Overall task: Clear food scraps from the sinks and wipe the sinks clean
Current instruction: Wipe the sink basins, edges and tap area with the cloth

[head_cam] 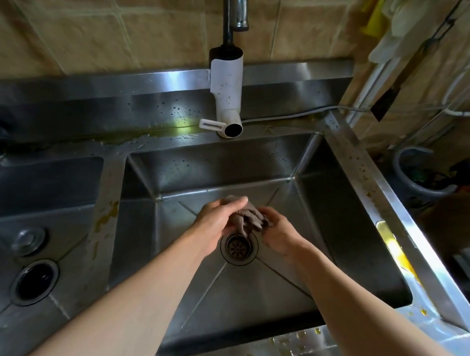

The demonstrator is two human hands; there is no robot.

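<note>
Both my hands are down in the right steel sink (323, 201), just above its round drain strainer (239, 247). Between them is a bunched grey-brown cloth (247, 217). My left hand (217, 224) wraps over the cloth's left side with fingers curled on top. My right hand (278, 229) grips the cloth's right side from below. The left sink (40, 186) has an open dark drain hole (35, 280) and a loose metal drain cover (29, 239) lying beside it on the sink floor.
A white faucet filter spout (229, 97) hangs over the right sink's back rim. Yellow-orange stains mark the divider (106, 213) and the front rim (303, 339). A grey bucket (422, 175) and hanging cables stand to the right. Tiled wall behind.
</note>
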